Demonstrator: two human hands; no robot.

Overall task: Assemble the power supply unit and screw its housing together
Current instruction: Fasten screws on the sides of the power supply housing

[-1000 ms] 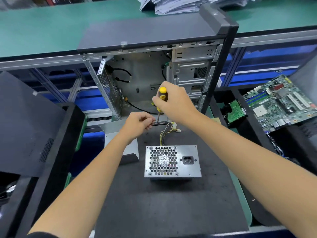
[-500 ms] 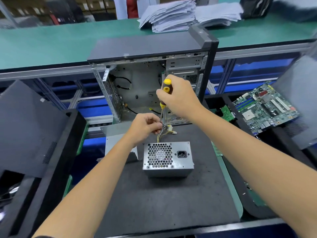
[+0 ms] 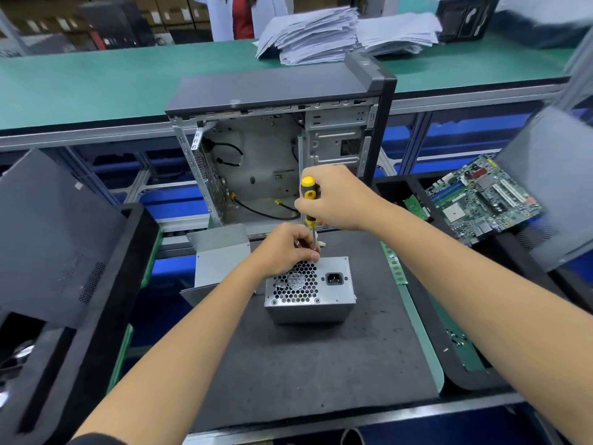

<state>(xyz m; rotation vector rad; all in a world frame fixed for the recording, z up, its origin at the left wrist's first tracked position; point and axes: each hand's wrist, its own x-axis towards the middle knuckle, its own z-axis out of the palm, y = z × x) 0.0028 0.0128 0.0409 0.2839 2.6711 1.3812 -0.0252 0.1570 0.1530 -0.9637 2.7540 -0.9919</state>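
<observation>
Right hand (image 3: 337,197) fingers wrapped around yellow-black screwdriver (image 3: 308,200) handle, left hand (image 3: 285,248) fingers pinching its shaft, power supply unit (image 3: 309,289) directly below both, on dark bench mat (image 3: 305,364)

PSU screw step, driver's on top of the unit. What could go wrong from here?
1. The left hand pinches the shaft of the screwdriver right at the tip; a slip could jab those fingers.
2. The power supply unit stands loose on the black mat; downward force at its top rear edge might tip or slide it.
3. The tip is hidden behind the left hand, so seating in the screw cannot be confirmed.
</observation>
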